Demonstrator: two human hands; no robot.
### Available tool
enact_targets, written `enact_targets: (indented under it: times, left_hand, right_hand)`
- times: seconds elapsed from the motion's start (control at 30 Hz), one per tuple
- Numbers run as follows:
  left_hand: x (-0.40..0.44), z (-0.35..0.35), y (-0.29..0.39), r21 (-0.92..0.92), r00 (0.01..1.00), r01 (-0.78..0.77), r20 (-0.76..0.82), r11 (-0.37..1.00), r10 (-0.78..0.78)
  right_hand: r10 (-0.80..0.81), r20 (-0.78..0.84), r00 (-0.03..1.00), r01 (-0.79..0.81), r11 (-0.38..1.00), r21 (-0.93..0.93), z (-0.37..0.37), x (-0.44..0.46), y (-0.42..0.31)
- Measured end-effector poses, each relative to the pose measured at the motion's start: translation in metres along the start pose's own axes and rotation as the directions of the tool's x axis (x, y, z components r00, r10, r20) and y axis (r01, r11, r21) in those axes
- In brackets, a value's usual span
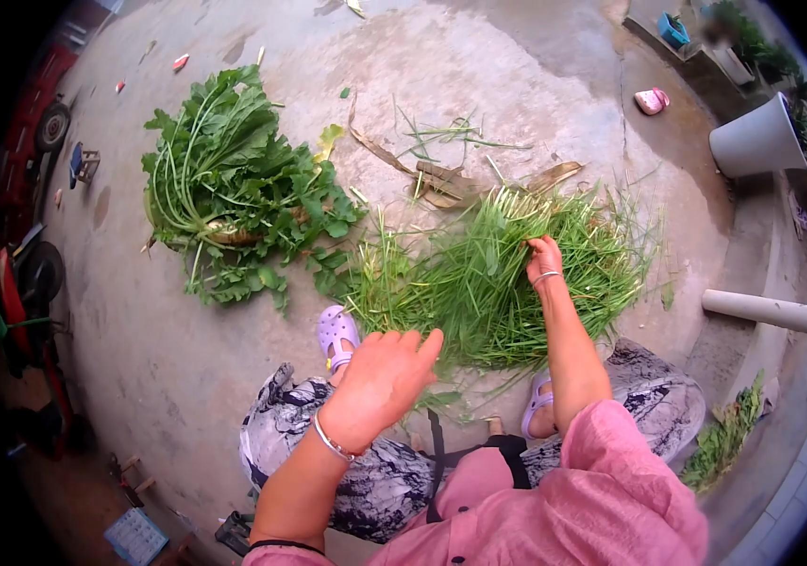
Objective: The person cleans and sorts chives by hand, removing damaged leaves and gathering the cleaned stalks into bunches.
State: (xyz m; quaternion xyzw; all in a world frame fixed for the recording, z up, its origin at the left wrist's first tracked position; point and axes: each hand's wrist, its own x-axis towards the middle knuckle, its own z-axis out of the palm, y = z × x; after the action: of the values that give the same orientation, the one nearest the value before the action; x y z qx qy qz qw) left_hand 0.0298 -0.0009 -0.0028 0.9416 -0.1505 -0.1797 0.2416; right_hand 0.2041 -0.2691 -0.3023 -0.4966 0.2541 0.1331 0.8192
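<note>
A wide heap of long, thin green stalks (479, 283), grass-like with pale ends, lies on the concrete in front of me. My right hand (543, 262) is at the right part of this heap, its fingers closed on some of the green stalks. My left hand (380, 382) is held nearer to me, above the heap's near left edge, seen from the back. Its fingers bend down out of sight, so I cannot tell whether anything is in them. Left of the heap lies a bunch of leafy greens (234, 179) with a pale root (224, 233).
Dry brown leaves (446, 184) and loose stalks lie behind the heap. My purple clogs (336, 330) stand close to its near side. A white bucket (757, 137) and a pale pipe (772, 311) are at the right. Red vehicles (31, 311) stand far left, near a small stool (85, 163).
</note>
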Motion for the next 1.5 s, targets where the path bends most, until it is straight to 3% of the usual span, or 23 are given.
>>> enact_targets:
  times: [0.13, 0.2, 0.33, 0.37, 0.47, 0.53, 0.57, 0.67, 0.7, 0.83, 1.0, 1.07, 1.17, 1.27, 1.5]
  left_hand:
    - [-0.002, 0.002, 0.000, 0.002, 1.000, -0.014, -0.012, 1.000, 0.014]
    - [-0.003, 0.005, -0.001, 0.006, 1.000, -0.015, -0.013, 1.000, 0.015]
    - [-0.006, 0.009, -0.001, 0.022, 1.000, -0.022, -0.015, 1.000, 0.022]
    - [-0.007, 0.010, -0.002, 0.022, 1.000, -0.023, -0.019, 0.999, 0.023]
    - [-0.010, 0.012, -0.002, 0.028, 0.997, -0.051, -0.064, 0.998, 0.053]
    - [-0.010, 0.011, -0.002, 0.021, 0.997, -0.060, -0.054, 0.998, 0.061]
    - [-0.010, 0.011, -0.002, 0.021, 0.997, -0.058, -0.057, 0.998, 0.059]
    - [-0.011, 0.012, -0.002, 0.016, 0.997, -0.061, -0.047, 0.998, 0.062]
    - [-0.010, 0.013, -0.003, 0.021, 0.997, -0.068, -0.047, 0.997, 0.069]
    - [-0.010, 0.013, -0.001, 0.034, 0.996, -0.072, -0.042, 0.997, 0.074]
    - [-0.009, 0.013, 0.000, 0.037, 0.997, -0.066, -0.046, 0.997, 0.067]
    - [-0.008, 0.014, -0.001, 0.048, 0.998, -0.051, -0.036, 0.998, 0.053]
    - [-0.010, 0.013, -0.001, 0.065, 0.998, -0.053, -0.039, 0.996, 0.056]
    - [-0.011, 0.014, -0.002, 0.075, 0.997, -0.049, -0.053, 0.996, 0.053]
    - [-0.015, 0.013, -0.005, 0.056, 0.997, -0.046, -0.062, 0.997, 0.050]
  right_hand:
    - [-0.055, -0.038, 0.998, 0.056, 0.998, 0.010, -0.012, -0.006, -0.002]
    - [0.062, -0.134, 0.989, -0.076, 0.992, -0.103, -0.021, -0.006, -0.006]
    - [0.092, -0.288, 0.953, -0.157, 0.965, -0.212, -0.015, -0.012, -0.017]
    - [-0.033, -0.360, 0.932, -0.114, 0.918, -0.379, -0.012, -0.009, -0.015]
    - [-0.188, -0.298, 0.936, -0.025, 0.808, -0.589, -0.014, 0.000, -0.014]
    - [-0.146, -0.280, 0.949, -0.090, 0.725, -0.683, -0.008, 0.004, -0.016]
    - [-0.146, -0.277, 0.950, -0.088, 0.724, -0.685, -0.007, 0.004, -0.018]
    - [0.028, -0.215, 0.976, -0.127, 0.877, -0.464, 0.012, -0.012, -0.038]
    - [0.019, -0.216, 0.976, -0.108, 0.907, -0.407, 0.017, -0.017, -0.040]
    - [-0.013, -0.213, 0.977, -0.079, 0.905, -0.419, 0.014, -0.016, -0.039]
    - [0.112, -0.208, 0.972, -0.207, 0.828, -0.522, -0.022, 0.001, -0.038]
    - [0.133, -0.221, 0.966, -0.233, 0.819, -0.525, -0.005, -0.023, -0.057]
    - [0.301, -0.075, 0.951, -0.310, 0.914, -0.263, 0.012, -0.048, -0.074]
    - [0.292, 0.054, 0.955, -0.259, 0.909, -0.328, 0.002, -0.042, -0.067]
    - [0.177, -0.047, 0.983, -0.182, 0.913, -0.364, 0.036, -0.076, -0.071]
